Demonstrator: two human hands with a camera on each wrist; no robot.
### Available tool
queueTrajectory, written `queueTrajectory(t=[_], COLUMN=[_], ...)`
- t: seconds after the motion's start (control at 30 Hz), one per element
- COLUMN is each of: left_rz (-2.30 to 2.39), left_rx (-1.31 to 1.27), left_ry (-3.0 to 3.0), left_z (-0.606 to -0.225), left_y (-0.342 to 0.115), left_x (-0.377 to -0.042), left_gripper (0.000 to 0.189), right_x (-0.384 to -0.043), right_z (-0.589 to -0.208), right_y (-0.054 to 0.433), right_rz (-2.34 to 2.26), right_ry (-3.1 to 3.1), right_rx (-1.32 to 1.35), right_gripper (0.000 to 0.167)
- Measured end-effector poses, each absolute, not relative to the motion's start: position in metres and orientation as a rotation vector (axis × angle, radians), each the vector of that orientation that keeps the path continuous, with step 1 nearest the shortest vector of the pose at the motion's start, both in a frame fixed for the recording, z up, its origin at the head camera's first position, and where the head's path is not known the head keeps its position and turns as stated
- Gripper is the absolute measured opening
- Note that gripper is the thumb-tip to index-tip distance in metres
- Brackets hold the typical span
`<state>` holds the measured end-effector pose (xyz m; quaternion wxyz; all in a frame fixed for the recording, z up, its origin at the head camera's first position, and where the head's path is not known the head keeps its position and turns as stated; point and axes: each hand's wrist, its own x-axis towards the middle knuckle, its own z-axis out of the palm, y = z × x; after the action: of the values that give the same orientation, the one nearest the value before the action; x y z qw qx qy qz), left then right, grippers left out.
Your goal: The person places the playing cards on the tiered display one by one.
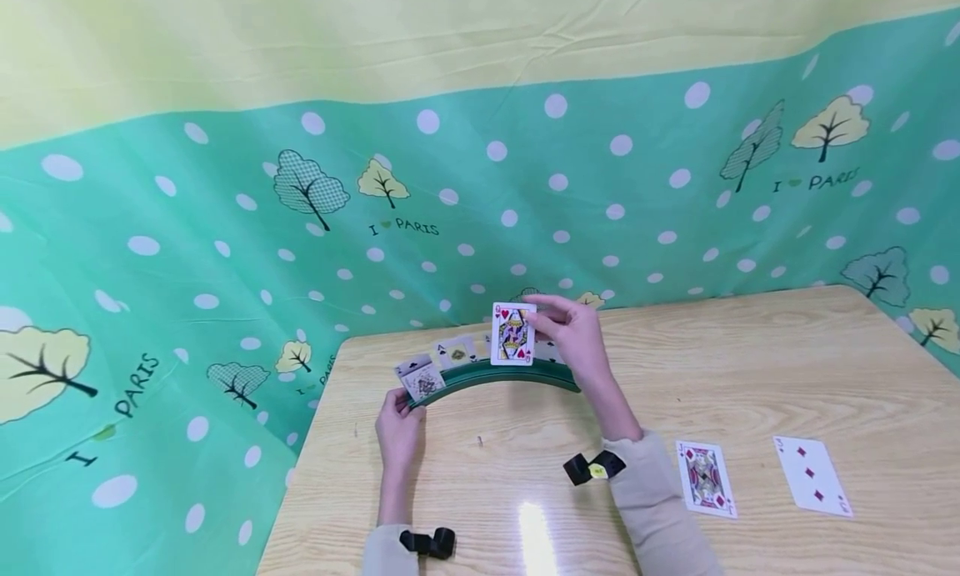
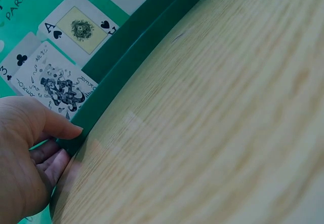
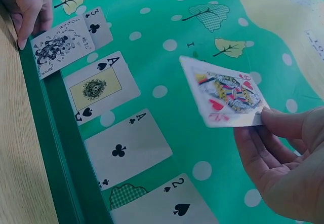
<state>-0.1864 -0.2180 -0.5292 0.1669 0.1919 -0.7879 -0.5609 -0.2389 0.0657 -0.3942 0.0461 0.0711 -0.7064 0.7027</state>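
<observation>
My left hand grips the left end of a curved green card holder on the table, its thumb over the front edge. A joker stands in the slot by that hand, overlapping a three of clubs. Farther along are an ace of spades, an ace of clubs and a two of spades. Raised above the holder, my right hand pinches a queen of hearts by its right side. In the head view this queen hides part of the cards behind it.
To the right, a jack of diamonds and a three of diamonds lie face up on the wooden table. A green and yellow printed cloth hangs behind the table and along its left side.
</observation>
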Motion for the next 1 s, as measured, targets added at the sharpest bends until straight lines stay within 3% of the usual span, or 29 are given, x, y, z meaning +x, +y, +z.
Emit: queueTrajectory(t=[1.0], left_rz=[-1.616], left_rx=[0.547], left_ry=[-2.237], left_z=[-0.528], left_y=[-0.217], left_x=[-0.187], left_gripper=[0.041], right_x=[-0.243], right_z=[-0.412], right_y=[0.044], right_rz=[2.102], right_ry=[-2.203], right_rx=[0.304], right_gripper=[0.015])
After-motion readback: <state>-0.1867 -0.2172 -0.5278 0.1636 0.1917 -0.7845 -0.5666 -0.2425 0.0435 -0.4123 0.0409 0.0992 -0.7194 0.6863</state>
